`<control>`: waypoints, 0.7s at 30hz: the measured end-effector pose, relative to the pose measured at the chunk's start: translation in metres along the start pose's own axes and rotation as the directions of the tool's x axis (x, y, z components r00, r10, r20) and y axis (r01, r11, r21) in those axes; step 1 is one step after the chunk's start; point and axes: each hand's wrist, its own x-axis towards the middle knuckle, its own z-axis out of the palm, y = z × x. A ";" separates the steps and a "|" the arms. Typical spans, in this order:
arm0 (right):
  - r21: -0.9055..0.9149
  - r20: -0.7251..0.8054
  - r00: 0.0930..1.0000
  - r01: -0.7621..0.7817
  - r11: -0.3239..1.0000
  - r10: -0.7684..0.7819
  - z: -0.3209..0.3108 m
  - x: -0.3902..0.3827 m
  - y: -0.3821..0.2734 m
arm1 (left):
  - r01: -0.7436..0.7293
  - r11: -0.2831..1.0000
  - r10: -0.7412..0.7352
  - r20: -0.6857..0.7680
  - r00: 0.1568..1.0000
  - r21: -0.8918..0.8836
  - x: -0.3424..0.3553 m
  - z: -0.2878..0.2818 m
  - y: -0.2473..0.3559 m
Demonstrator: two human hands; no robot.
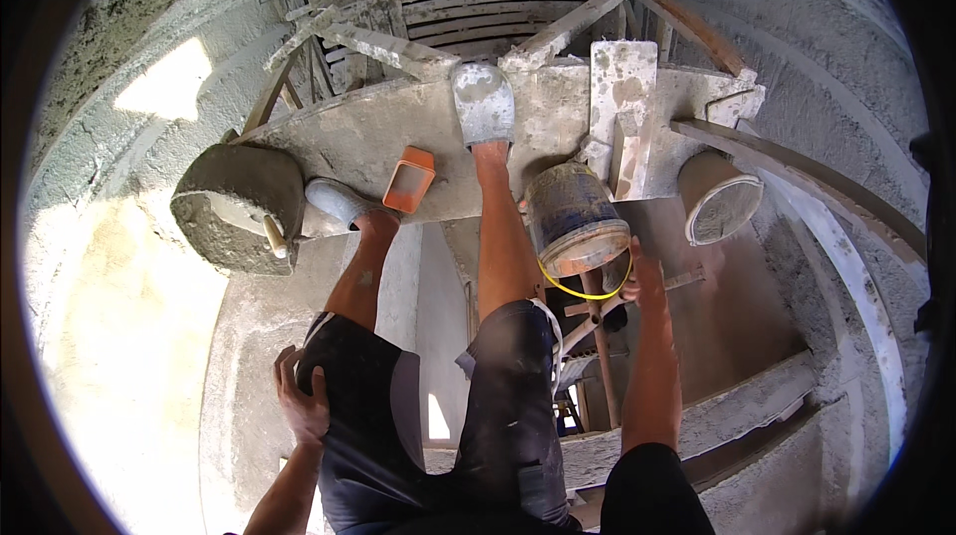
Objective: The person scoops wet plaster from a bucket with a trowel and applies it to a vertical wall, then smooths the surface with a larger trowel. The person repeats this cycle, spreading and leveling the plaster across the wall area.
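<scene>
My right hand [637, 276] grips the yellow handle [581, 293] of a tilted, stained bucket [573, 216] at the edge of a cement-crusted plank [329, 172]. My left hand [304, 396] rests against the side of my left thigh, fingers apart and holding nothing. My feet, in grey clogs [483, 97], stand on the plank, with a small orange rectangular container [409, 179] between them. To the left sits a dark mortar bucket [234, 236] with a light-handled tool [274, 234] in it. A pale bucket [719, 207] stands at the right end.
A cement-covered board [622, 77] lies across the plank's right part. Splattered timber braces [573, 22] rise beyond it, and a long beam [797, 162] runs along the right. Below the plank are a drop with wooden poles [602, 366] and a concrete ledge [687, 421]. Rough plastered walls [817, 57] surround the platform.
</scene>
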 end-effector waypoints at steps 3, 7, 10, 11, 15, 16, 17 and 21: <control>0.616 0.450 0.885 -0.403 0.678 0.117 0.018 -0.035 0.032 | -0.016 0.999 0.016 0.010 1.000 0.033 0.001 0.001 0.000; 0.912 0.410 0.867 -0.378 0.161 -0.285 0.043 -0.060 0.049 | -0.050 0.997 0.050 -0.001 0.999 0.054 0.002 0.002 -0.006; 0.942 0.241 0.970 -0.241 0.234 0.028 0.056 -0.075 0.050 | -0.073 0.996 0.074 -0.028 0.997 0.054 0.006 -0.001 -0.004; 0.949 0.241 0.969 -0.222 0.222 -0.058 0.057 -0.081 0.050 | -0.048 0.996 0.050 -0.028 0.998 0.069 0.009 -0.002 0.001; 0.964 0.198 0.980 -0.189 0.189 -0.028 0.055 -0.107 0.052 | -0.201 0.978 0.195 -0.085 0.977 -0.056 0.051 0.014 0.053; 0.969 0.165 0.986 -0.165 0.185 0.018 0.051 -0.114 0.054 | -0.260 0.962 0.252 -0.090 0.964 -0.089 0.071 0.027 0.075; 0.967 0.169 0.984 -0.175 0.184 0.051 0.046 -0.121 0.058 | -0.290 0.948 0.285 -0.053 0.957 -0.132 0.091 0.045 0.100; 0.974 0.161 0.986 -0.167 0.152 0.046 0.025 -0.150 0.081 | -0.542 0.813 0.559 0.022 0.829 -0.210 0.157 0.166 0.217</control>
